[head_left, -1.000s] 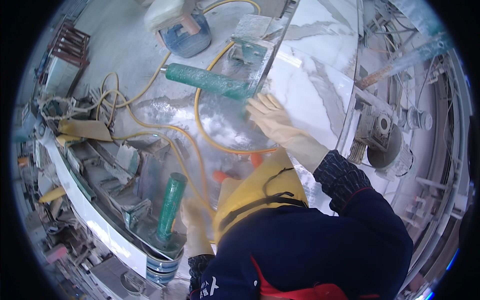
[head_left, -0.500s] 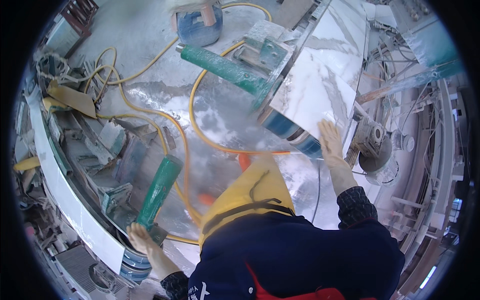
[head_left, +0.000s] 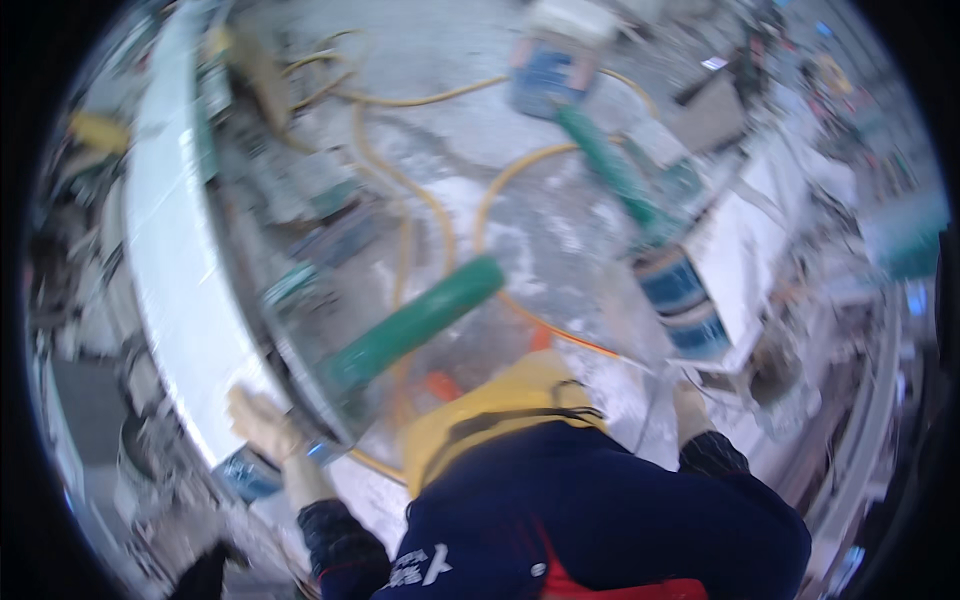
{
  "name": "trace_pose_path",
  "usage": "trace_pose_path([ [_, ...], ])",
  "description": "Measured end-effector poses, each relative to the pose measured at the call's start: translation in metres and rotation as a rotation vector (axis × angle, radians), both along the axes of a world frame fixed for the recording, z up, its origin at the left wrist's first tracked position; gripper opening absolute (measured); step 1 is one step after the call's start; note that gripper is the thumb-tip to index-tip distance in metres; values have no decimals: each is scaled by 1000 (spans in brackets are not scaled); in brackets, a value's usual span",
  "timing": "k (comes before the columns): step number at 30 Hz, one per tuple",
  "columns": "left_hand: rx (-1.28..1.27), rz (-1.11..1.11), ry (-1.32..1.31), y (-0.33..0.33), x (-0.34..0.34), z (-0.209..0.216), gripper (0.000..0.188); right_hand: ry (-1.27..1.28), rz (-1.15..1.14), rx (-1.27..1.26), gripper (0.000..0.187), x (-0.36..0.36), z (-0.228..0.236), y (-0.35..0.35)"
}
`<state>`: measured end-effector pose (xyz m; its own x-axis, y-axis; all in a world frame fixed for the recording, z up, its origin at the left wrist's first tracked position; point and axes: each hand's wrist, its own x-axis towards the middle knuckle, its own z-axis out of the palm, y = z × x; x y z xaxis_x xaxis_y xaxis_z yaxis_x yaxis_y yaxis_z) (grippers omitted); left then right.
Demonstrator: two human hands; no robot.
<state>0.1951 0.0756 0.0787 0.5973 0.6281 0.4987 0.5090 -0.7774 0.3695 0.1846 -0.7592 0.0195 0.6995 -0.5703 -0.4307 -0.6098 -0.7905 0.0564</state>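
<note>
At the left, my left hand [head_left: 262,420], in a pale glove, rests on the near end of a long white slab [head_left: 185,280], its fingers lying over the surface. The slab lies on a belt conveyor whose blue roller end [head_left: 247,474] shows beneath it. My right hand [head_left: 689,408] is low in front of a white, grey-veined slab [head_left: 748,250] on the other conveyor, apart from it. Motion blur smears the fingers of that hand. Blue belt ends [head_left: 680,290] show under the veined slab.
A green cylinder [head_left: 420,320] juts from the left conveyor, and another green cylinder [head_left: 605,165] from the right one. Yellow hose [head_left: 430,205] loops over the wet floor. A blue container [head_left: 550,80] stands at the back. Broken pieces lie beside the left conveyor.
The view has swung left and is blurred. My left hand has come onto the top of the left slab. My right hand has left the veined slab and dropped below its end.
</note>
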Motion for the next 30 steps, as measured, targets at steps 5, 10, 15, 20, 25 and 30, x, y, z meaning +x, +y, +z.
trace_pose_path([
  [5,42,99,225,-20,0,16,43,-14,-184,674,34,58,-42,27],
  [10,-125,-45,242,-13,16,31,50,-154,-51,914,33,146,-46,51],
  [15,-119,-69,198,21,67,26,50,-166,111,972,34,221,-40,79],
  [20,-159,-41,257,48,127,20,51,-169,202,1028,31,230,-31,110],
  [25,-160,11,298,67,170,23,48,-269,373,863,23,162,-13,102],
  [30,-183,72,320,71,190,18,46,-145,172,651,20,108,-46,78],
])
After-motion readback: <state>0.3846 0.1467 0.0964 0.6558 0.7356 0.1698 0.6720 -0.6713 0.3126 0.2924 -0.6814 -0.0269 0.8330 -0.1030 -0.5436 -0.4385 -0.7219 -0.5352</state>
